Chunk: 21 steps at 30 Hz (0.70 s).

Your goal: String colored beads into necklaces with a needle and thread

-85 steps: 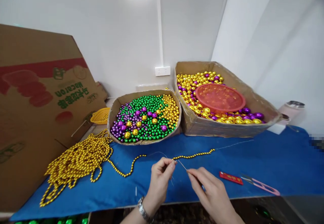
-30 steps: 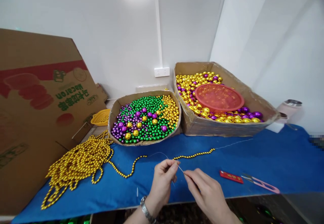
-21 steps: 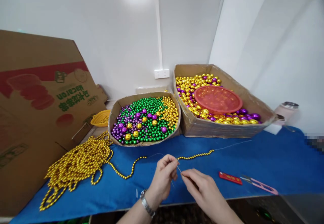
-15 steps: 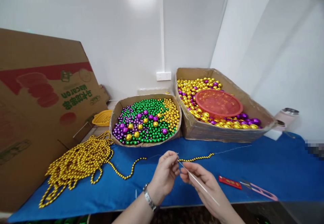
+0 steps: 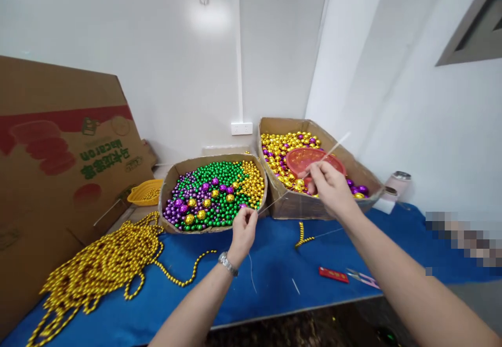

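Note:
My left hand (image 5: 243,228) is closed in a pinch on a thin thread (image 5: 274,200), above the blue cloth in front of the bead box. The thread runs taut up to my right hand (image 5: 327,185), and a loose end hangs below the left one. My right hand, raised before the larger box, grips a thin white strip (image 5: 336,146) that points up and right. A short string of gold beads (image 5: 301,238) hangs or lies below it. On the left, a pile of gold bead strings (image 5: 105,263) trails one strand (image 5: 188,283) towards my left hand.
A cardboard box (image 5: 214,228) holds green, purple and gold beads. The larger box (image 5: 290,208) holds bigger beads and a red basin (image 5: 294,159). Around lie a yellow basket (image 5: 135,196), red packet (image 5: 333,275), scissors (image 5: 364,279), flask (image 5: 400,182) and tall carton (image 5: 70,190).
My hands have moved apart. The right one rose up and right with the white strip, which now points upward. Thread is stretched between them, and the short gold string has bunched up.

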Tool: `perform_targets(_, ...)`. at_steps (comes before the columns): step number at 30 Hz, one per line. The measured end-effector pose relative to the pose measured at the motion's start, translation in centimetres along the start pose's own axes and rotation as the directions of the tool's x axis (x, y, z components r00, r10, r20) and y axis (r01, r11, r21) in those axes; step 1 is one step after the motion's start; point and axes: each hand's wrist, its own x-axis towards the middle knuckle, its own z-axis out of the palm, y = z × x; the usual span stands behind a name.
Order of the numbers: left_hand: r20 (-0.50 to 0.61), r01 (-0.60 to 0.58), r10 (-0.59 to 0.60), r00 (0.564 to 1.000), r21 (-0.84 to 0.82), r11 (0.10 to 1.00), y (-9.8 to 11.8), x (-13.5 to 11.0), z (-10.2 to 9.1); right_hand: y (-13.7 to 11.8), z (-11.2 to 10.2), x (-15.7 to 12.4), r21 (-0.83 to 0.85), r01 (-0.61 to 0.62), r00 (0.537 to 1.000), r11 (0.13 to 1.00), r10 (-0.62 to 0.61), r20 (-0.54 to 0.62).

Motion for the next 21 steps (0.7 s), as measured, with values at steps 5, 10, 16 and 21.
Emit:
perform_targets(5, 0.090, 0.016, -0.027, 0.996, 0.120, 0.993, -5.2, -3.1, 1.6, -1.6, -2.2, 5.0, -0.006, -0.046, 0.998, 0.999, 0.046, -0.030)
perform_targets(10, 0.193, -0.019, -0.034, 0.981, 0.265, 0.964, -6.7, -4.5, 3.3, -2.9, -3.0, 5.9, -0.033, -0.108, 0.991, 0.994, 0.105, -0.078)
perform_targets(16, 0.419, -0.143, -0.086, 0.904, 0.485, 0.863, -8.0, -4.8, 0.5, -0.6, -2.9, 3.1, -0.061, -0.188, 0.973, 0.980, 0.177, -0.146)
perform_targets(21, 0.601, -0.337, -0.109, 0.792, 0.578, 0.743, -9.0, -6.2, -4.0, 2.1, -3.8, 2.0, -0.122, -0.182, 0.956, 0.976, 0.146, -0.254)
